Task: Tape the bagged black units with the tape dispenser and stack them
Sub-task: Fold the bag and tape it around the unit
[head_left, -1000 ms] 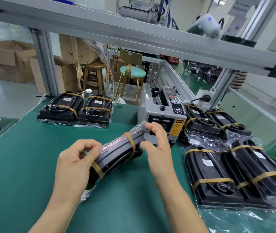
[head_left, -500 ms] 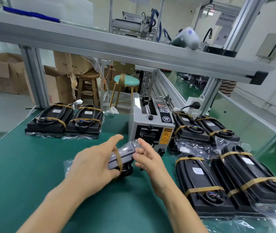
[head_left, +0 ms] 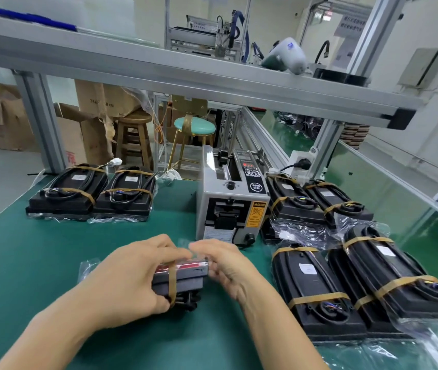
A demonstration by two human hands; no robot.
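Item: bagged black unit point(head_left: 179, 277), rigid moulded casing in a loose clear bag, bound by a tan band. Located between both hands, low over the green mat point(head_left: 52, 263), just short of the tape dispenser point(head_left: 232, 198). Left hand point(head_left: 130, 281) is curled around its near end; right hand point(head_left: 226, 265) pinches the bag film at the far end. Judged moderately heavy, stiff, film slippery; best held by the casing edges, not the bag.

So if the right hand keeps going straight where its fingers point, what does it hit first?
The right hand points left, at the bagged black unit it already pinches at the top edge. Past that, the left hand's fingers come next. Depth there is blurred.
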